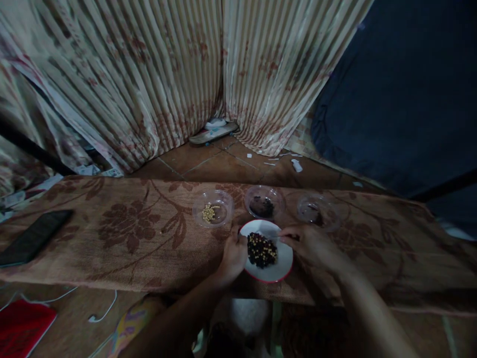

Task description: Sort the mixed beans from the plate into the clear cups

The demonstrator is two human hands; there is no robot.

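A white plate (283, 257) with a red rim holds a pile of mixed beans (262, 249), mostly black with pale yellow ones and a few dark red. My left hand (234, 254) is closed on the plate's left edge, thumb over the rim. At the upper right of the plate, my right hand (307, 243) has thumb and fingers drawn together in a pinch over the rim; whatever is between them is hidden. Beyond the plate stand three clear bowls: a left bowl (225, 196) with pale beans, a middle bowl (278, 195) with dark ones, and a right bowl (330, 211) with a few dark reddish pieces.
A patterned brown cloth (130, 263) covers the low table. A black phone (35, 236) lies at its left end. Behind are striped curtains (179, 74), a skateboard (214, 133) and white scraps (296, 165) on the tiled floor. A white cable (108, 314) lies at front left.
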